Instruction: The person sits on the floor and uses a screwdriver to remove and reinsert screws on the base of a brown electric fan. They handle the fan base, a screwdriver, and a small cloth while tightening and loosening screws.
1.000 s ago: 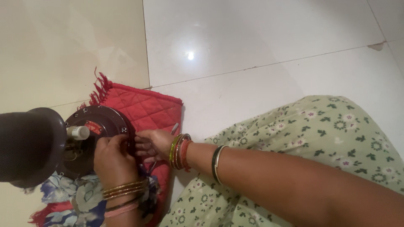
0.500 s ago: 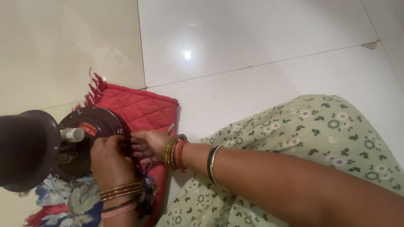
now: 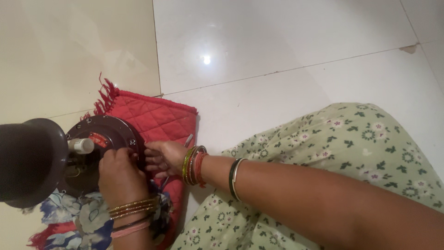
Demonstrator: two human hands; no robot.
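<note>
A: Nearest the camera, what do the hands do?

B: The left hand (image 3: 119, 172) lies on top of the dark round motor housing (image 3: 104, 139), fingers curled down over its near edge, so it grips or presses the housing. Gold and pink bangles (image 3: 132, 210) ring its wrist.

A: And the right hand?

B: The right hand (image 3: 163, 156) comes in from the right side and meets the housing's rim just beside the left hand. Its fingers are bent against the rim, the two hands nearly touching. Whether it pinches something small there I cannot tell. A thin metal tool (image 3: 188, 140) shows just past its knuckles, and part of it shows again below the hand. Green, gold and red bangles (image 3: 193, 165) sit on that wrist, with a dark bangle (image 3: 235, 178) further up the forearm.

A: What lies around the housing?

B: A short white shaft (image 3: 83, 146) sticks out of its middle, left of the left hand. Further left bulges a large dark rounded cover (image 3: 28, 159). Under everything lies a red quilted mat (image 3: 159, 118) with a fringe, and a floral cloth (image 3: 69, 215) shows beside the left wrist.

A: Beyond the hands?

B: Green flowered fabric (image 3: 333, 143) drapes the person's knee to the right, and past that spreads the glossy tiled floor (image 3: 277, 41)
</note>
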